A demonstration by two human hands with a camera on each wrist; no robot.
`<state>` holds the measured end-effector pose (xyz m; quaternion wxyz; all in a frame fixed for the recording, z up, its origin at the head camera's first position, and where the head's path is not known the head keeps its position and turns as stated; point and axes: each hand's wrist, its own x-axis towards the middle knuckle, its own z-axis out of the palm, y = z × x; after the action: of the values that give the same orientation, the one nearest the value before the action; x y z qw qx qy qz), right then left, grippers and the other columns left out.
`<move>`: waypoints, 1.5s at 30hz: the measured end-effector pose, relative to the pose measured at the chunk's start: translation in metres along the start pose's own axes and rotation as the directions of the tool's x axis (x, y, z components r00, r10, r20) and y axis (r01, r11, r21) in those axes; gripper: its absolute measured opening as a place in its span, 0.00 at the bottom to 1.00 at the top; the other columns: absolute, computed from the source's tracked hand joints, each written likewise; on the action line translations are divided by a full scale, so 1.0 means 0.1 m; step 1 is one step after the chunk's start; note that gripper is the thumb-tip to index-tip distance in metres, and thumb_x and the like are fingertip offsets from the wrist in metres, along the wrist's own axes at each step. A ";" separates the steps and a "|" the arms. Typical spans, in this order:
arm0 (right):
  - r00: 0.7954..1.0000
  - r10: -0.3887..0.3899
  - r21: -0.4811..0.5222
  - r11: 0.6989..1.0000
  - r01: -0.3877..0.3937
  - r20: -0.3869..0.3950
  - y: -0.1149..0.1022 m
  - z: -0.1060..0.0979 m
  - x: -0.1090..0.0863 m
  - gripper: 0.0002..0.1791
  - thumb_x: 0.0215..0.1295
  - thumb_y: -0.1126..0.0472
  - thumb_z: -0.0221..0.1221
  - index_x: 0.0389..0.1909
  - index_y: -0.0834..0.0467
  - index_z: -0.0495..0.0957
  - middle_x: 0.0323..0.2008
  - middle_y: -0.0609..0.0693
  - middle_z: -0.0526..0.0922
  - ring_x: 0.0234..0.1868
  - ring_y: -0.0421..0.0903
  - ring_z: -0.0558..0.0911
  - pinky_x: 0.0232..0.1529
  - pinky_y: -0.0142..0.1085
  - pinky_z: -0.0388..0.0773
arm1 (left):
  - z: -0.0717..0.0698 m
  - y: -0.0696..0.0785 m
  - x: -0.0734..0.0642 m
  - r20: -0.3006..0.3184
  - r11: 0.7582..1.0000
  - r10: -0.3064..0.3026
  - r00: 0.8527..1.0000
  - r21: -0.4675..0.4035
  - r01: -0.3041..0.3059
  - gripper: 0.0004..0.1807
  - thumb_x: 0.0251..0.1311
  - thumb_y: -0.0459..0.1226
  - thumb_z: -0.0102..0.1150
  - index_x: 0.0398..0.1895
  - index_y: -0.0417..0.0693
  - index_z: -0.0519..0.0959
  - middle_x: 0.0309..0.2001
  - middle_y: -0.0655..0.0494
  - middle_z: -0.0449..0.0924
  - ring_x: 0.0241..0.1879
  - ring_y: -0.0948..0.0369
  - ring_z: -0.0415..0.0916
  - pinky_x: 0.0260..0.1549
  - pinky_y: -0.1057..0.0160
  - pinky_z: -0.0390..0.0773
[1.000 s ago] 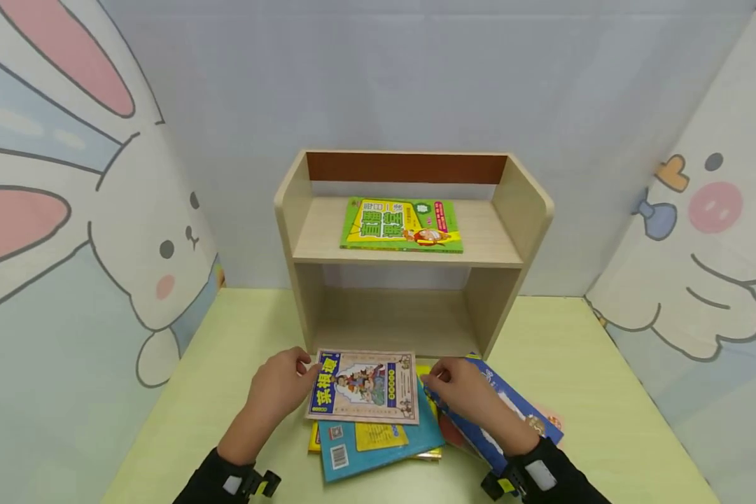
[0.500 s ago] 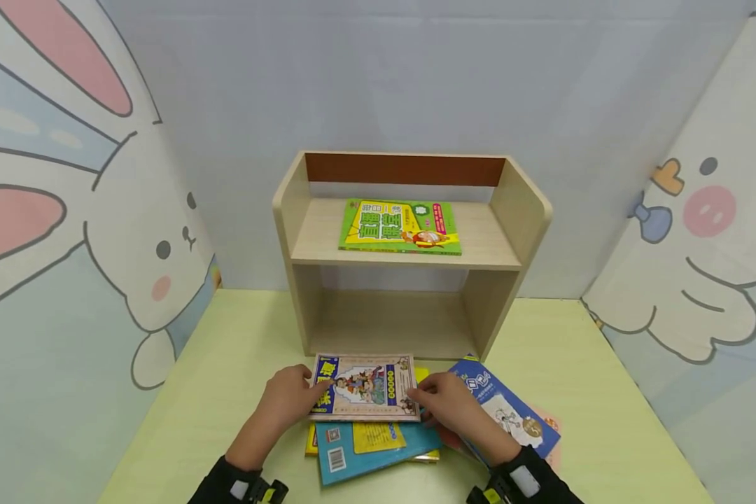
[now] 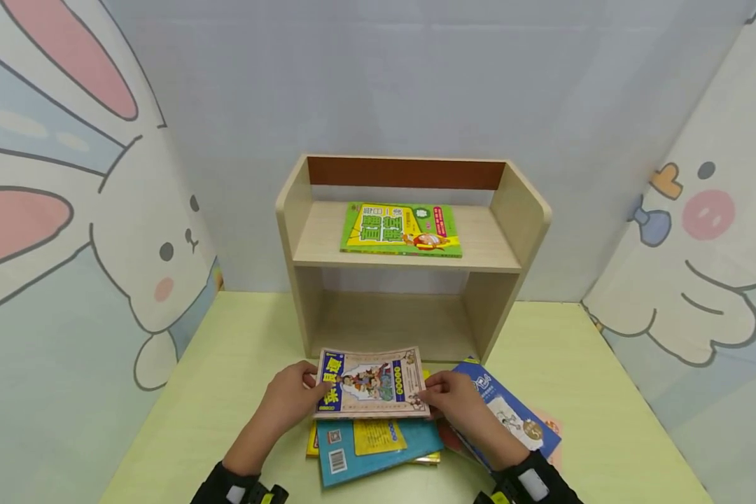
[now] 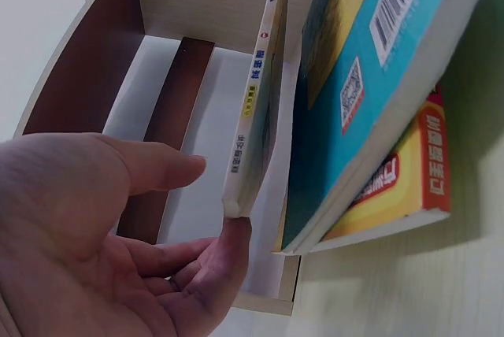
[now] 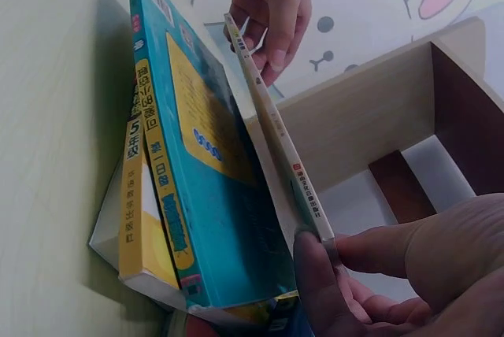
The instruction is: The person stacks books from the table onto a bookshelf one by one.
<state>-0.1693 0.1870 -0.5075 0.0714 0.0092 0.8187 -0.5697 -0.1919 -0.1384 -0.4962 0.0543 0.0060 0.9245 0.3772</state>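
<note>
A thin beige book (image 3: pixel 374 383) with a blue title strip is held between both hands, raised off the pile, its cover facing up. My left hand (image 3: pixel 292 397) has curled fingers under its left edge; in the left wrist view a finger (image 4: pixel 235 235) touches the corner, while the thumb looks apart from the cover. My right hand (image 3: pixel 458 402) pinches the right edge between thumb (image 5: pixel 378 249) and fingers. Beneath the beige book lies a teal book (image 3: pixel 416 439), with a yellow book (image 4: pixel 382 215) under it. A blue book (image 3: pixel 510 409) lies slanted below my right wrist.
Behind the pile stands a two-tier wooden bookshelf (image 3: pixel 409 264). On its upper shelf a green and yellow book (image 3: pixel 393 229) lies flat. A pinkish book (image 3: pixel 557 458) pokes out under the blue one. Printed cloth walls surround the pale table (image 3: pixel 617 420).
The right hand has moved left from the blue book to the beige book's right edge. The left thumb has come over the left edge. The beige book has risen and shifted slightly right.
</note>
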 end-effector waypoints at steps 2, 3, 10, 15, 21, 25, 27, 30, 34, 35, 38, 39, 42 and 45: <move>1.000 -0.006 0.004 1.000 0.006 -0.021 -0.02 -0.02 0.00 0.13 0.71 0.69 0.70 0.50 0.73 0.82 0.36 0.57 0.87 0.31 0.49 0.88 0.31 0.43 0.90 | 0.01 0.01 0.01 -0.010 1.000 0.006 1.000 -0.031 -0.006 0.27 0.69 0.45 0.76 0.61 0.36 0.83 0.39 0.51 0.81 0.35 0.56 0.76 0.29 0.61 0.80; 0.999 -0.011 0.003 1.000 0.011 -0.032 -0.03 -0.03 0.00 0.13 0.71 0.69 0.70 0.50 0.73 0.82 0.36 0.57 0.86 0.31 0.49 0.88 0.32 0.44 0.90 | 0.01 0.02 0.02 -0.017 0.999 0.008 1.000 -0.045 -0.009 0.26 0.69 0.45 0.76 0.62 0.36 0.83 0.40 0.51 0.81 0.35 0.56 0.76 0.29 0.61 0.81; 0.993 -0.048 0.009 0.999 0.049 -0.106 -0.06 -0.11 0.10 0.09 0.76 0.69 0.67 0.50 0.71 0.85 0.37 0.56 0.87 0.33 0.51 0.89 0.34 0.44 0.90 | 0.04 0.10 0.13 -0.054 0.992 0.060 0.997 -0.110 -0.066 0.25 0.71 0.42 0.74 0.64 0.38 0.83 0.42 0.51 0.80 0.37 0.56 0.78 0.32 0.61 0.83; 0.992 -0.045 0.000 0.999 0.046 -0.117 -0.08 -0.18 0.23 0.07 0.78 0.68 0.65 0.48 0.70 0.85 0.36 0.57 0.88 0.32 0.52 0.90 0.35 0.45 0.91 | 0.06 0.14 0.26 -0.072 0.985 0.106 0.992 -0.131 -0.114 0.22 0.72 0.41 0.73 0.62 0.36 0.83 0.41 0.51 0.81 0.37 0.56 0.79 0.33 0.61 0.84; 0.986 -0.079 -0.066 0.995 0.070 -0.147 -0.10 -0.28 0.40 0.07 0.78 0.68 0.65 0.47 0.70 0.86 0.36 0.58 0.88 0.31 0.51 0.90 0.37 0.48 0.91 | 0.12 0.18 0.49 -0.087 0.976 0.129 0.988 -0.166 -0.142 0.22 0.73 0.40 0.72 0.61 0.34 0.83 0.42 0.50 0.84 0.38 0.56 0.83 0.35 0.58 0.88; 0.984 -0.087 -0.093 0.993 0.073 -0.158 -0.11 -0.33 0.51 0.09 0.79 0.67 0.65 0.47 0.71 0.86 0.37 0.60 0.88 0.32 0.53 0.89 0.37 0.50 0.91 | 0.16 0.23 0.65 -0.108 0.971 0.152 0.982 -0.167 -0.169 0.22 0.74 0.41 0.70 0.61 0.33 0.83 0.43 0.47 0.87 0.39 0.55 0.85 0.38 0.56 0.89; 0.982 -0.082 -0.096 0.993 0.067 -0.168 -0.11 -0.35 0.57 0.09 0.79 0.67 0.65 0.48 0.71 0.85 0.37 0.61 0.88 0.32 0.53 0.89 0.37 0.49 0.90 | 0.17 0.24 0.72 -0.113 0.970 0.157 0.981 -0.167 -0.174 0.22 0.75 0.41 0.69 0.62 0.33 0.83 0.45 0.46 0.87 0.40 0.54 0.85 0.39 0.54 0.89; 0.981 -0.082 -0.095 0.993 0.066 -0.175 -0.11 -0.37 0.66 0.11 0.79 0.65 0.64 0.50 0.72 0.85 0.39 0.62 0.88 0.34 0.54 0.89 0.39 0.49 0.90 | 0.18 0.26 0.82 -0.119 0.970 0.160 0.980 -0.167 -0.178 0.23 0.76 0.42 0.68 0.63 0.34 0.83 0.47 0.45 0.88 0.42 0.52 0.86 0.43 0.51 0.89; 0.980 -0.084 -0.092 0.993 0.068 -0.182 -0.10 -0.38 0.79 0.13 0.80 0.64 0.64 0.52 0.73 0.84 0.41 0.64 0.88 0.35 0.54 0.89 0.37 0.44 0.89 | 0.22 0.25 0.95 -0.140 0.973 0.165 0.976 -0.142 -0.184 0.24 0.75 0.43 0.67 0.66 0.36 0.83 0.52 0.41 0.89 0.47 0.49 0.87 0.49 0.47 0.89; 0.979 -0.088 -0.094 0.993 0.071 -0.185 -0.10 -0.39 0.82 0.13 0.80 0.64 0.64 0.52 0.73 0.84 0.42 0.65 0.88 0.35 0.53 0.89 0.36 0.42 0.88 | 0.23 0.25 0.98 -0.146 0.974 0.168 0.975 -0.130 -0.187 0.24 0.75 0.43 0.67 0.66 0.36 0.83 0.53 0.40 0.89 0.49 0.48 0.87 0.50 0.46 0.88; 0.976 -0.092 -0.104 0.992 0.072 -0.197 -0.10 -0.40 0.91 0.13 0.79 0.65 0.64 0.52 0.73 0.83 0.44 0.66 0.87 0.36 0.53 0.88 0.35 0.39 0.87 | 0.29 0.25 1.06 -0.150 0.978 0.170 0.974 -0.100 -0.186 0.27 0.75 0.43 0.67 0.69 0.35 0.81 0.56 0.38 0.88 0.52 0.46 0.87 0.53 0.45 0.87; 0.975 -0.096 -0.114 0.991 0.074 -0.200 -0.09 -0.41 0.93 0.13 0.79 0.65 0.64 0.53 0.73 0.83 0.45 0.67 0.87 0.37 0.54 0.87 0.35 0.38 0.86 | 0.31 0.26 1.08 -0.149 0.980 0.166 0.975 -0.090 -0.180 0.27 0.75 0.44 0.66 0.69 0.35 0.81 0.57 0.38 0.88 0.53 0.46 0.87 0.53 0.45 0.87; 0.972 -0.115 -0.164 0.983 0.081 -0.207 -0.09 -0.43 1.01 0.12 0.79 0.65 0.64 0.53 0.72 0.83 0.47 0.66 0.86 0.39 0.54 0.86 0.36 0.38 0.84 | 0.35 0.30 1.12 -0.146 0.983 0.153 0.977 -0.083 -0.166 0.28 0.76 0.44 0.65 0.71 0.36 0.80 0.59 0.38 0.87 0.54 0.46 0.86 0.55 0.44 0.86; 0.968 -0.138 -0.199 0.975 0.096 -0.211 -0.09 -0.46 1.07 0.12 0.79 0.66 0.63 0.54 0.71 0.82 0.47 0.66 0.86 0.41 0.54 0.85 0.38 0.38 0.83 | 0.37 0.35 1.14 -0.142 0.985 0.141 0.980 -0.080 -0.153 0.28 0.76 0.45 0.65 0.71 0.36 0.80 0.59 0.39 0.87 0.54 0.46 0.86 0.54 0.44 0.86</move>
<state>-0.2813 0.2197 -0.4974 -0.0543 0.0179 0.8706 -0.4887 -0.3025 -0.0814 -0.5087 -0.0367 0.0462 0.9050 0.4214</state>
